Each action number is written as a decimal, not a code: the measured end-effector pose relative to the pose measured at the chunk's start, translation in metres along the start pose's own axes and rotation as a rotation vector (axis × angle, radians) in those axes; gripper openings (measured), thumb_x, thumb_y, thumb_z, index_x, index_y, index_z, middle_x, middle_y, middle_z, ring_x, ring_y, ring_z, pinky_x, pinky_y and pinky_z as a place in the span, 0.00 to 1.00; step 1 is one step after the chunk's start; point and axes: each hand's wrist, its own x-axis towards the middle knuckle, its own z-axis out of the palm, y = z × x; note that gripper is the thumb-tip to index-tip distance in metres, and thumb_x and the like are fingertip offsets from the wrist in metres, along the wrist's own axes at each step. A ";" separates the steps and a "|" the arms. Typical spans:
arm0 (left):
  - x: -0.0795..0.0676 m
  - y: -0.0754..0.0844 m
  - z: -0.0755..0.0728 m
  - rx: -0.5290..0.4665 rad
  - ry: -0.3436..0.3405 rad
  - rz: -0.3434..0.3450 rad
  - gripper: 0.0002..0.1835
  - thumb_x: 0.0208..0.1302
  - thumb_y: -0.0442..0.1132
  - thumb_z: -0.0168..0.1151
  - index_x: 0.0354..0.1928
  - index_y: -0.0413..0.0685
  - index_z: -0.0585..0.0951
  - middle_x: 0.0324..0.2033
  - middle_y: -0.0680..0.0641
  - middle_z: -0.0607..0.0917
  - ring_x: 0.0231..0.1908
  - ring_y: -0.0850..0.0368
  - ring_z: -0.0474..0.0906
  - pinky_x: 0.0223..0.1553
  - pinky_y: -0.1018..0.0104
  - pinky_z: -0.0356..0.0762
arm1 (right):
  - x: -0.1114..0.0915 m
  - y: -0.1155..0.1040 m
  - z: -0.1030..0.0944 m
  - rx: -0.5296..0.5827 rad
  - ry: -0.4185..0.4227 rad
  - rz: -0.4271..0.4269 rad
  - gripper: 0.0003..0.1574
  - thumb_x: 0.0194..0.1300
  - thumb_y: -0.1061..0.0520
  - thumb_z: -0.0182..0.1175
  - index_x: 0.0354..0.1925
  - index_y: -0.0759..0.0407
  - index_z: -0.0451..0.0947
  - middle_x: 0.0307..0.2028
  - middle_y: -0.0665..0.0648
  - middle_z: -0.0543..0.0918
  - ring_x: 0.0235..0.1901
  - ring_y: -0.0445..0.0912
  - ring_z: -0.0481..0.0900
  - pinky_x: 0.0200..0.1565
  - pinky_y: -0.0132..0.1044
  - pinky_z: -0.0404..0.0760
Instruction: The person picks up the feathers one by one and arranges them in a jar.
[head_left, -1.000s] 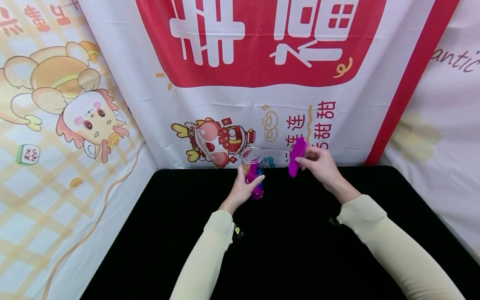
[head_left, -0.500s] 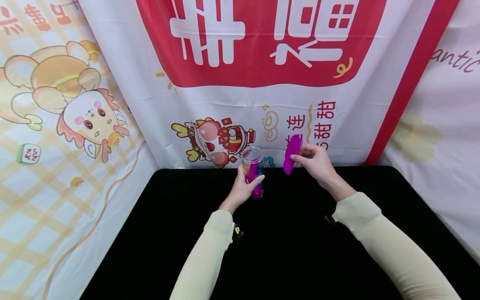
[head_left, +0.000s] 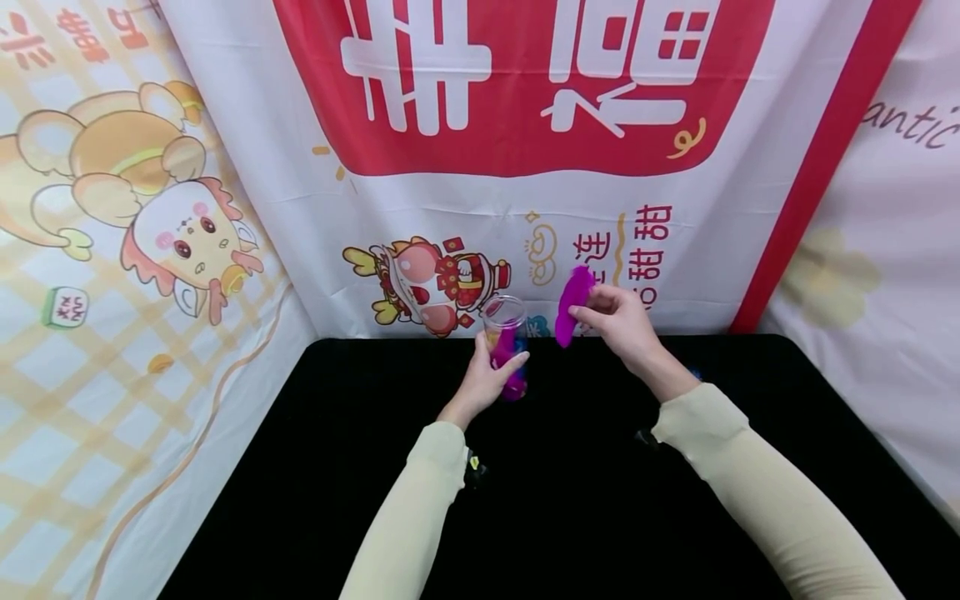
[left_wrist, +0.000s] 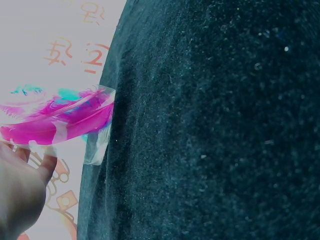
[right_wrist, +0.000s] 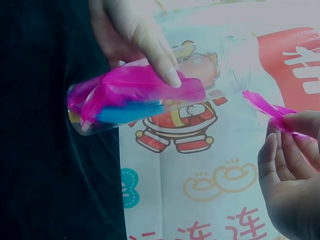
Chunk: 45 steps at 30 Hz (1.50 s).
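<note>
My left hand (head_left: 480, 379) grips a clear, open-topped jar (head_left: 504, 310) upright near the far edge of the black table. Magenta and blue feathers (right_wrist: 132, 92) lie inside the jar, as the right wrist view shows; some turquoise shows through it in the left wrist view. To the right of the jar, my right hand (head_left: 624, 323) pinches a single magenta feather (head_left: 572, 304) between thumb and fingers. That feather is held in the air, apart from the jar, about level with its rim. In the right wrist view its tip points toward the jar's mouth.
A black cloth covers the table (head_left: 570, 500). Behind it hangs a white and red printed banner (head_left: 510, 150), close to the jar. Printed cloth (head_left: 97, 350) also hangs on the left. A small blue spot (head_left: 696, 374) shows beside the right forearm.
My right hand has moved left with the magenta feather, bringing it closer to the jar and slightly higher. My left hand and the jar have stayed in place.
</note>
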 end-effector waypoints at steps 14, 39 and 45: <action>0.001 0.002 -0.002 -0.022 -0.020 -0.010 0.36 0.69 0.54 0.67 0.69 0.57 0.56 0.68 0.46 0.69 0.69 0.49 0.67 0.71 0.48 0.63 | 0.003 -0.006 0.009 0.041 0.006 0.002 0.14 0.67 0.56 0.71 0.41 0.65 0.80 0.34 0.52 0.87 0.34 0.47 0.82 0.38 0.37 0.85; 0.001 0.000 0.000 -0.013 0.005 0.023 0.36 0.66 0.58 0.69 0.65 0.57 0.58 0.64 0.46 0.72 0.64 0.48 0.73 0.67 0.48 0.71 | 0.012 -0.021 0.017 0.116 0.030 -0.054 0.18 0.66 0.59 0.71 0.48 0.72 0.81 0.34 0.50 0.88 0.32 0.42 0.81 0.33 0.30 0.82; 0.001 0.000 0.001 0.002 0.016 0.031 0.35 0.68 0.55 0.69 0.65 0.56 0.59 0.63 0.46 0.73 0.63 0.49 0.74 0.66 0.50 0.71 | 0.014 -0.022 0.020 0.095 0.044 -0.066 0.14 0.66 0.58 0.71 0.45 0.66 0.84 0.33 0.53 0.87 0.29 0.44 0.81 0.32 0.33 0.82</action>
